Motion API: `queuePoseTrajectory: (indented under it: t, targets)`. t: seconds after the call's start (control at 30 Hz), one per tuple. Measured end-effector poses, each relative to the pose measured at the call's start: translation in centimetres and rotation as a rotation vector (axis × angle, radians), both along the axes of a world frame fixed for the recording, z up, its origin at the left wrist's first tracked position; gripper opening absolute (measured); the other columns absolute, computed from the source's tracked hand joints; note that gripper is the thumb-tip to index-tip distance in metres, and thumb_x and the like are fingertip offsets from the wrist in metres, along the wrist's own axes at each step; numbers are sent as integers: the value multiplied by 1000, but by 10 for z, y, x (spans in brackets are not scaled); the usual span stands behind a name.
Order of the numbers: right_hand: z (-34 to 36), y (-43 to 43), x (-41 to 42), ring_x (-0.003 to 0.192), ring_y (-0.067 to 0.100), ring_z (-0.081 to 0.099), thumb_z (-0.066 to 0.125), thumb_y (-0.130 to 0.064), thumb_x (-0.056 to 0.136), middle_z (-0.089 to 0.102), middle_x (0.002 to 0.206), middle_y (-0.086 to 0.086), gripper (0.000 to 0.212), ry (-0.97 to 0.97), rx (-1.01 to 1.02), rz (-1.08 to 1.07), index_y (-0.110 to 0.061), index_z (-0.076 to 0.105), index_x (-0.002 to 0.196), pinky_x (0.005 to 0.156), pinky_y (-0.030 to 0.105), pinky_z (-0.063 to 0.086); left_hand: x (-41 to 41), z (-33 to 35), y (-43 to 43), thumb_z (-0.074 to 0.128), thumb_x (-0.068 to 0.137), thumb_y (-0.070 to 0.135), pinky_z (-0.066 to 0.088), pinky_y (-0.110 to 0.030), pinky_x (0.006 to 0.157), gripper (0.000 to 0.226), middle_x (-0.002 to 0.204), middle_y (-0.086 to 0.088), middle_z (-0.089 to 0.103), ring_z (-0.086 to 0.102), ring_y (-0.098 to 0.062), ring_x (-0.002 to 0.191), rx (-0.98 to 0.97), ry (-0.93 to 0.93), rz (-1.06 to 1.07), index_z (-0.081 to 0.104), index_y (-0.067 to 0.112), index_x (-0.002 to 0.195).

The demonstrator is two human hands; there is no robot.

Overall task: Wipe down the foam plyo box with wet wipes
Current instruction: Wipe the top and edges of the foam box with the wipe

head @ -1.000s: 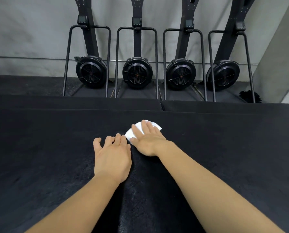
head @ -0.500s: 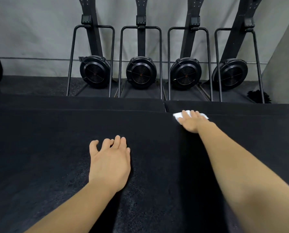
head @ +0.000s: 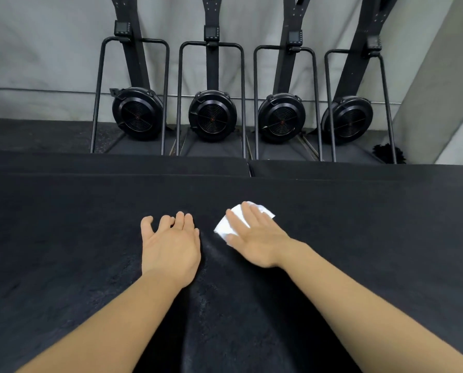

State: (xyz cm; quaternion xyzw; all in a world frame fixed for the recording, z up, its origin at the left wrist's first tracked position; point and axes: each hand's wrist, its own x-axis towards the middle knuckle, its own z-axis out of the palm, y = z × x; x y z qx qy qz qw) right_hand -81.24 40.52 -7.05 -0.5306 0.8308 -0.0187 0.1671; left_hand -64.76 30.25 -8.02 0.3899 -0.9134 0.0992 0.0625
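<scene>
The wet wipe (head: 226, 229) is thin, limp and light. It lies mid-top on the foam plyo box (head: 63, 224), pressed under the flat, straight fingers of the right hand (head: 254, 238). Palm pressure should move it. The left hand (head: 171, 243) rests flat just beside it, fingers relaxed. Fan machines (head: 211, 114) stand beyond the far edge, clear of the stroke.

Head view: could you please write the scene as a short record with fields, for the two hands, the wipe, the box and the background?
surface: black foam plyo box, its top face fills the lower view
left hand: rests palm down on the box top, holds nothing
right hand: straight fingers press the wet wipe onto the box top
wet wipe: white, folded, partly covered by the right hand
background: four rowing machines stored upright against a grey wall
</scene>
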Motion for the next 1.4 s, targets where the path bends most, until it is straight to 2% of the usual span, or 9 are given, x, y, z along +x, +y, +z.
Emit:
queuePoseTrajectory:
  t: [0.2, 0.43, 0.67, 0.77, 1.03, 1.17, 1.23, 1.3, 1.4]
  targets:
    - [1, -6, -34, 148, 11, -21, 21, -63, 98, -19, 162, -8, 63, -18, 10, 56, -44, -3, 153, 120, 35, -8, -9, 2, 0, 28, 97, 26, 2, -50, 111, 64, 128, 3, 49, 46, -22, 113, -93, -151, 6, 2, 16, 154]
    - [3, -9, -157, 151, 26, -2, 21, -55, 100, 0, 164, 12, 65, 148, 20, -268, -27, 6, 157, 121, 44, 4, -10, -5, -1, 29, 97, 28, -2, -53, 109, 64, 144, -3, 42, 41, -23, 123, -189, -205, 9, 1, 25, 154]
    - [11, 12, -193, 151, 26, -7, 20, -57, 101, -5, 164, 9, 64, 120, 75, -540, -30, 3, 157, 119, 45, 1, -12, -5, 0, 30, 97, 24, -4, -52, 109, 63, 149, -5, 37, 38, -22, 126, -186, -227, 16, 3, 25, 154]
    - [10, 15, -168, 150, 25, -13, 21, -59, 100, -11, 164, 9, 66, 82, 65, -484, -32, 1, 156, 119, 46, -2, -13, -4, 1, 29, 97, 23, -2, -52, 110, 62, 145, -5, 40, 40, -22, 123, -186, -240, 10, 4, 24, 154]
    - [-4, 49, -33, 146, 19, -27, 16, -60, 99, -25, 161, 4, 65, 37, 41, -12, -37, -10, 154, 116, 34, -14, -16, 12, 10, 32, 91, 15, 0, -51, 113, 65, 125, -2, 51, 48, -21, 112, -136, -247, 29, 13, 18, 153]
    - [-2, 69, -12, 143, 11, -31, 14, -64, 98, -29, 159, -4, 64, 5, 53, 137, -42, -13, 152, 115, 30, -17, -17, 19, 14, 37, 94, 20, -2, -49, 111, 52, 124, 8, 55, 51, -15, 117, -49, -172, 12, 31, 24, 145]
    - [1, 69, -24, 144, 9, -28, 16, -65, 97, -27, 160, -7, 64, 16, 60, 156, -45, -11, 152, 119, 32, -14, -21, 21, 21, 26, 99, 29, 5, -45, 105, 35, 113, 12, 58, 55, -10, 108, -38, -56, -40, 48, 29, 126]
    - [3, 65, -44, 146, 10, -25, 19, -66, 97, -24, 161, -7, 65, 27, 64, 111, -46, -9, 152, 121, 35, -9, -31, 20, 33, 11, 98, 37, 15, -41, 96, 43, 97, 13, 55, 55, -9, 93, -43, -25, -99, 52, 30, 111]
    - [2, 57, -83, 148, 13, -21, 23, -65, 97, -20, 162, -8, 65, 22, 50, -32, -46, -4, 153, 121, 38, -5, -43, 7, 44, 8, 100, 39, 18, -39, 94, 46, 108, 12, 54, 53, -14, 106, -84, -62, -137, 47, 27, 123]
